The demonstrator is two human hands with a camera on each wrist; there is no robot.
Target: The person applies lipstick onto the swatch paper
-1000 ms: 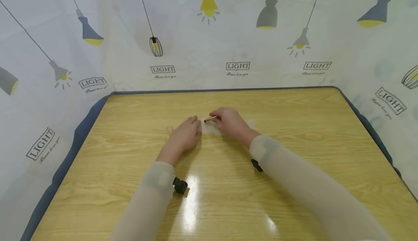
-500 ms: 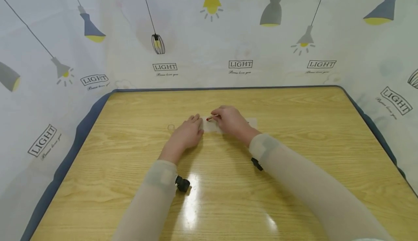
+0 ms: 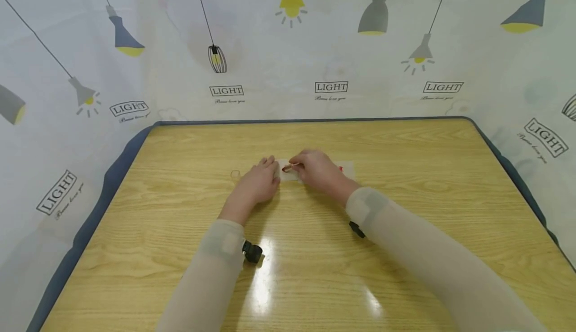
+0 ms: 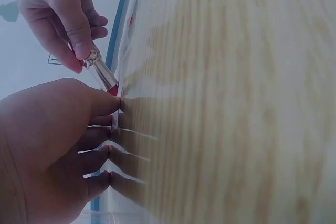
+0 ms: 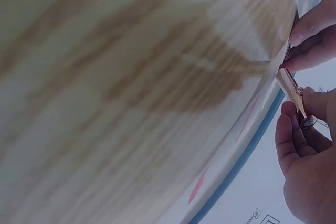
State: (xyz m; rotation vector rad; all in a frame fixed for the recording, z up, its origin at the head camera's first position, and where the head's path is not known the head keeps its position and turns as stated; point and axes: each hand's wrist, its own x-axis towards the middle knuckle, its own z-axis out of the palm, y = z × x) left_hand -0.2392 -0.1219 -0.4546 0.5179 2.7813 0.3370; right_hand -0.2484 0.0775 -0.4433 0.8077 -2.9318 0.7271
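Near the frame's centre, the left hand (image 3: 255, 184) lay at the left end of a white strip (image 3: 349, 174), while the right hand (image 3: 319, 170) pinched a small red-tipped stick (image 3: 288, 168) over it. Red (image 3: 341, 169) showed near the strip's right end. A wood-grained table (image 3: 180, 222) spread below; a lamp-printed backdrop (image 3: 265, 62) spanned the top.

A booth-like indoor spot; whether home or studio is unclear. A pale sheet (image 3: 261, 62) surrounds a wood-grain table (image 3: 310, 272) from ten through twelve to two o'clock (its print: hanging lamps (image 3: 292, 3) and the word LIGHT). A wrist camera (image 3: 253, 253) shows near six.
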